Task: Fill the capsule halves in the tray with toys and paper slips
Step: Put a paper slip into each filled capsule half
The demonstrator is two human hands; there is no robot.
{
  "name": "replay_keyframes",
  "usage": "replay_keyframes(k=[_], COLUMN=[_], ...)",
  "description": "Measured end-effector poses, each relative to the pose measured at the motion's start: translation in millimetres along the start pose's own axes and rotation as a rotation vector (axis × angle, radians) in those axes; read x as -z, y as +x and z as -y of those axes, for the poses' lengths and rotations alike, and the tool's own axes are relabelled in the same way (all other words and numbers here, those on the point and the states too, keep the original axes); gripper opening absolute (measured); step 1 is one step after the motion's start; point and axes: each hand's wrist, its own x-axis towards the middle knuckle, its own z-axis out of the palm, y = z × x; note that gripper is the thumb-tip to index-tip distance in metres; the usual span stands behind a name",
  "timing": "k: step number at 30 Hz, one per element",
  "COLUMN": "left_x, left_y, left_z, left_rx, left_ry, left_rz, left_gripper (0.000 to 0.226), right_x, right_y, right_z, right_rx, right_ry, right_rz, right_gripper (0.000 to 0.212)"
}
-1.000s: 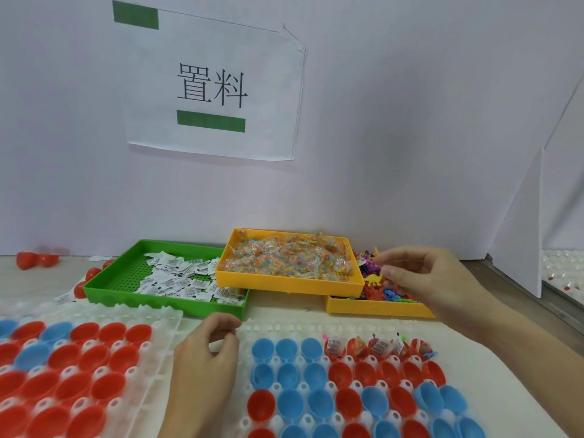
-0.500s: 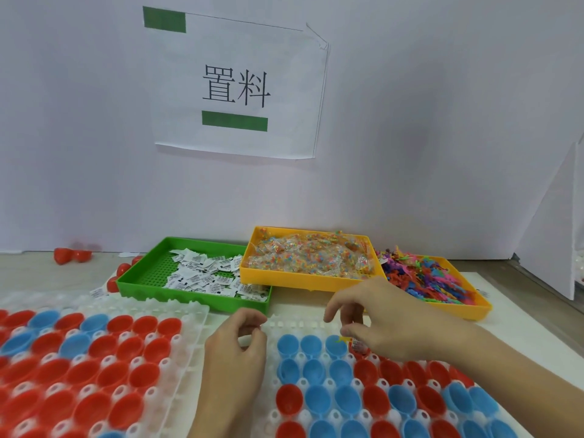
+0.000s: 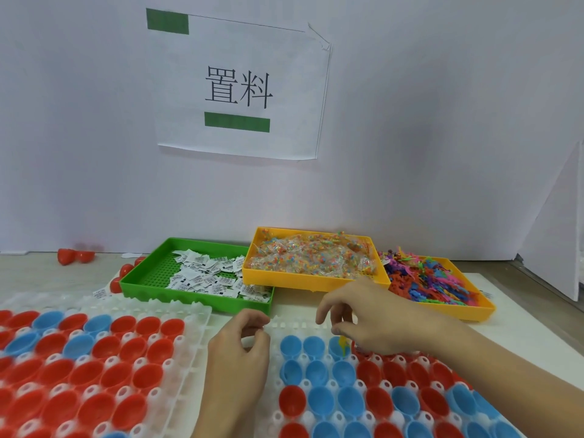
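Observation:
The white capsule tray [image 3: 286, 325] lies in front of me with several blue and red capsule halves [image 3: 319, 371] open side up. My right hand [image 3: 376, 320] hovers over its top row. Thumb and fingers pinch a small yellow toy [image 3: 343, 344], whose lower end dips into the third blue half [image 3: 335, 348]. My left hand [image 3: 240, 352] sits at the tray's upper left corner, thumb and forefinger curled around the rim. The right hand hides the halves to the right of the yellow toy.
A second tray [image 3: 196, 314] of red and blue halves lies at the left. Behind stand a green bin [image 3: 142, 282] of paper slips, a yellow bin [image 3: 313, 282] of bagged beads and a yellow bin [image 3: 474, 311] of colourful toys. Loose red halves [image 3: 74, 256] lie by the wall.
My right hand came back from the toy bin to the tray's top row with the yellow toy and now lowers it into a blue half. The left hand stayed at the corner.

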Motion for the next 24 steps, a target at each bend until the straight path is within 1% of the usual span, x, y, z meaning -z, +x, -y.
replay_keyframes(k=[6, 13, 16, 19, 22, 24], left_x=[2, 1, 0, 0, 1, 1], left_y=[-1, 1, 0, 1, 1, 0], left_z=[-2, -2, -1, 0, 1, 0], left_rx=[-0.013, -0.027, -0.023, -0.019, -0.017, -0.011], left_ry=[0.022, 0.03, 0.023, 0.017, 0.021, 0.016], left_rz=[0.013, 0.012, 0.011, 0.011, 0.015, 0.018], left_gripper=[0.031, 0.031, 0.032, 0.032, 0.032, 0.032], right_x=[-6, -8, -5, 4, 17, 25], right_y=[4, 5, 5, 4, 6, 11], right_z=[-3, -3, -2, -6, -18, -30], right_rx=[0.004, 0.02, 0.023, 0.004, -0.043, -0.099], right_ry=[0.125, 0.127, 0.12, 0.089, 0.053, 0.074], right_rz=[-0.053, -0.054, -0.085, -0.18, -0.389, -0.532], right_gripper=[0.018, 0.019, 0.02, 0.019, 0.017, 0.015])
